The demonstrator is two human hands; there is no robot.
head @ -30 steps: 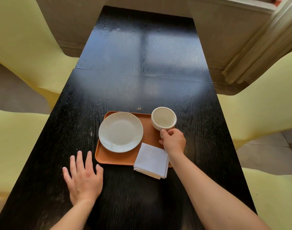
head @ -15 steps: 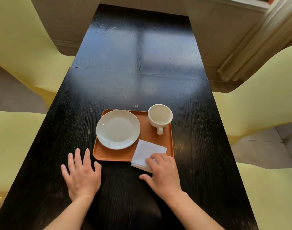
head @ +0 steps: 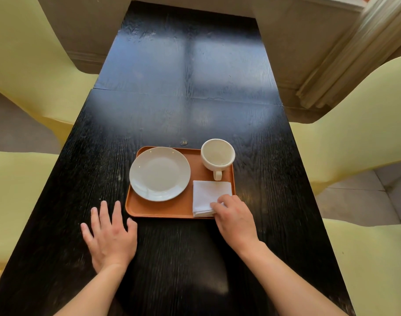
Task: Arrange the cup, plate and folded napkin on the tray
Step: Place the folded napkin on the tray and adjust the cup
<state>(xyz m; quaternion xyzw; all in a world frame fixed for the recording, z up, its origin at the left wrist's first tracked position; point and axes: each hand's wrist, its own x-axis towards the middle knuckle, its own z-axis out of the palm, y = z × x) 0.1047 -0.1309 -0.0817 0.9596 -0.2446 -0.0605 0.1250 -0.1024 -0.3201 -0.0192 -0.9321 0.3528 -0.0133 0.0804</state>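
from the head camera, looking down a long black table (head: 195, 87), an orange tray (head: 167, 207) sits near the person's edge with all three pieces on it. the white plate (head: 159, 174) fills the tray's left half, lying flat and empty. the white cup (head: 217, 155) stands upright in the far right corner, its handle pointing back toward the person, and its bowl overhangs the tray's far rim a little (nothing visible inside it). just below the handle lies the folded white napkin (head: 209, 197), squared up in the near right corner, close beside the plate but not touching it, its near edge at the tray's front rim. the right hand (head: 234, 216) rests on the napkin's near right corner, fingers curled down on the cloth with the thumb tucked at the front edge; whether it pinches the folds or only presses them i cannot tell. the left hand (head: 110, 236) lies flat on the table, palm down, fingers spread, just off the tray's near left corner and not touching it. pale yellow chairs (head: 354, 133) flank the table on both sides.
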